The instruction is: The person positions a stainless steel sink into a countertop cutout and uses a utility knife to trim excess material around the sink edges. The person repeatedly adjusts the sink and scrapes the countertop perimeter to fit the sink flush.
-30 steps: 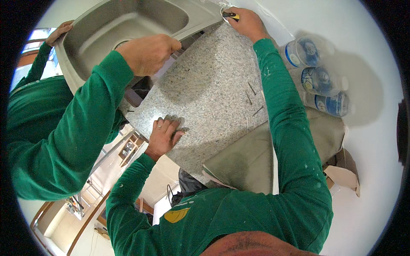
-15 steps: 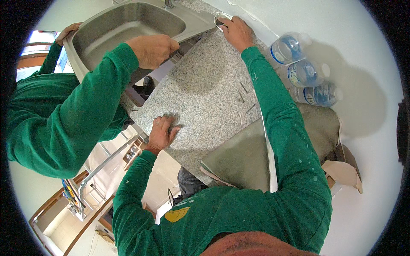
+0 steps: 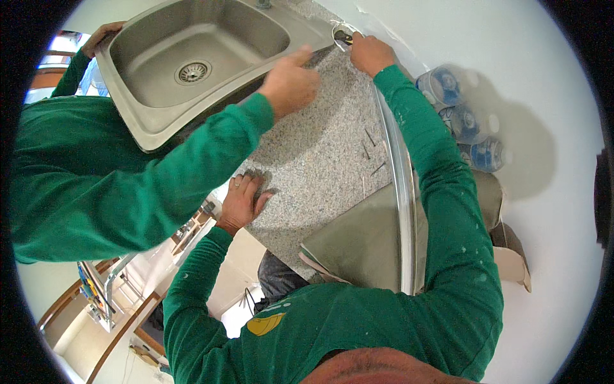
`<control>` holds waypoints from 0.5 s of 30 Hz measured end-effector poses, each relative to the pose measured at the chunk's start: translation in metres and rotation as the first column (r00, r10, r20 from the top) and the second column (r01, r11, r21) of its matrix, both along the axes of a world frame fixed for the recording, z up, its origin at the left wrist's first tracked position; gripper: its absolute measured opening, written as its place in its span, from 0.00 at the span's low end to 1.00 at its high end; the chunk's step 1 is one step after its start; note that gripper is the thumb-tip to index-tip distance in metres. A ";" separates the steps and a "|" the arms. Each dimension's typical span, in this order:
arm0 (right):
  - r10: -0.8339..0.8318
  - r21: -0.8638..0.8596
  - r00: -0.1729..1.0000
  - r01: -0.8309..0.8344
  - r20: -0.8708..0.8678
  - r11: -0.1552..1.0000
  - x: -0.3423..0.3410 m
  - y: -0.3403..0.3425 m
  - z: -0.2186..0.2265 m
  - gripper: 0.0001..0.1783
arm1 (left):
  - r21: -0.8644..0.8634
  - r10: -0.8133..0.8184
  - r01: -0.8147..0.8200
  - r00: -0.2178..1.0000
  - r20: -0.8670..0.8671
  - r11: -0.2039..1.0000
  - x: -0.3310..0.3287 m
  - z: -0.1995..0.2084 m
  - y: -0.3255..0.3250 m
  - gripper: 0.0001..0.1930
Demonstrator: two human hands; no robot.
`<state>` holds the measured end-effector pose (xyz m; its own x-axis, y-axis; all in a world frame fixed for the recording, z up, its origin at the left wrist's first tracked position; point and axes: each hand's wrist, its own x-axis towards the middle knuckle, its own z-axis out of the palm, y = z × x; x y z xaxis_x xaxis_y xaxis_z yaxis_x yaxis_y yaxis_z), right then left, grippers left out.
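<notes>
My left hand rests on the speckled stone countertop, fingers spread. At the far corner by the wall, my right hand is closed round a small black-and-yellow hand tool; its exact kind is not clear. A thin white loop shows around the tool. The steel sink, with a round drain, sits at the far left, its near edge reaching over the counter. A co-worker's left hand grips the sink's left rim. That person's other hand hovers over the counter, smeared by motion, reaching toward the corner.
Several dark nails or screws lie on the counter. A long shiny strip runs beside my right arm, over a folded olive sheet or bag. Clear plastic bottles stand along the white wall. Metal frames stand at lower left.
The sink has tipped to show its drain, and now hides the counter opening. The co-worker's right hand has moved away from the sink's front edge, to the right. My left hand stays in place.
</notes>
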<state>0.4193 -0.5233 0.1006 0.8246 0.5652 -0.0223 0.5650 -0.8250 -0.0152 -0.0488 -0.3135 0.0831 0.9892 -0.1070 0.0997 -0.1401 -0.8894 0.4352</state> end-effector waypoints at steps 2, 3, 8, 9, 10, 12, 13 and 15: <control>-0.007 0.050 1.000 0.006 0.012 0.999 0.005 -0.003 -0.006 0.18 | 0.012 -0.005 0.006 1.000 -0.009 1.000 0.004 0.003 -0.001 0.26; -0.012 0.078 1.000 0.012 0.011 0.997 0.005 -0.005 -0.008 0.18 | 0.021 -0.010 0.010 1.000 -0.019 1.000 0.003 0.005 -0.002 0.26; -0.007 0.134 1.000 0.004 0.022 0.991 0.015 -0.011 -0.016 0.20 | 0.017 0.007 -0.006 0.998 -0.059 1.000 0.004 0.000 -0.002 0.26; -0.015 0.149 1.000 0.012 0.019 0.989 0.014 -0.010 -0.017 0.21 | 0.024 0.006 -0.004 0.998 -0.070 1.000 0.004 0.002 -0.002 0.25; -0.025 0.176 0.999 0.020 0.030 0.984 0.013 -0.011 -0.018 0.20 | 0.024 0.009 -0.007 0.998 -0.069 1.000 0.004 0.004 -0.003 0.25; -0.042 0.230 0.998 0.032 0.041 0.973 0.006 -0.012 -0.019 0.20 | 0.022 0.018 -0.017 0.997 -0.076 1.000 0.004 0.007 -0.006 0.25; -0.045 0.224 0.998 0.035 0.042 0.974 0.005 -0.010 -0.016 0.20 | 0.041 0.013 -0.010 0.997 -0.072 0.999 0.005 0.007 -0.005 0.25; -0.051 0.207 0.998 0.042 0.038 0.978 0.006 -0.010 -0.012 0.20 | 0.072 0.002 0.003 0.998 -0.070 0.997 0.005 0.005 -0.004 0.25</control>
<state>0.4256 -0.5329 0.0890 0.8476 0.5154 0.1265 0.5303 -0.8319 -0.1637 -0.0436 -0.3179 0.0885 0.9935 -0.1120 0.0225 -0.1121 -0.9187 0.3788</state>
